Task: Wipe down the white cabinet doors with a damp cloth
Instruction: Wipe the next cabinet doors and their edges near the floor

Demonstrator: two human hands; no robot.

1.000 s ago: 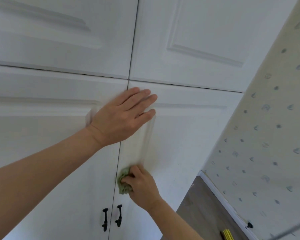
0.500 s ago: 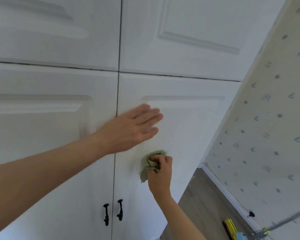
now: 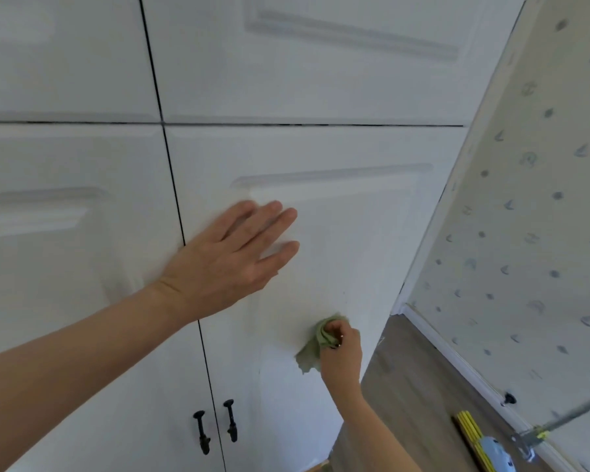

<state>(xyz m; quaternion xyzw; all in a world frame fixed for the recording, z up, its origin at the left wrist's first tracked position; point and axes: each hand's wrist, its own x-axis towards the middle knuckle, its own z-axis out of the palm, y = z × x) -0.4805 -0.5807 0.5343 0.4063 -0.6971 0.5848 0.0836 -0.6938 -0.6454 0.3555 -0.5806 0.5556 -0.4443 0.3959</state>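
White panelled cabinet doors fill the view. My left hand [image 3: 232,257] lies flat with straight fingers on the lower right door [image 3: 348,240], across the seam beside the lower left door [image 3: 75,267]. Below it, my right hand [image 3: 342,352] grips a bunched green cloth [image 3: 315,345] and holds it against the lower right door near its right edge. A loose corner of the cloth hangs down to the left of that hand.
Two black handles [image 3: 215,425] sit either side of the seam low down. Upper doors [image 3: 304,63] run above. A patterned wall [image 3: 525,216] stands right, with white skirting, wood floor [image 3: 406,403], and a yellow-and-blue mop head [image 3: 481,444] with pole.
My right hand has carried the cloth from the seam rightward across the lower right door. My left hand slid down from the doors' meeting corner and right onto that door's panel.
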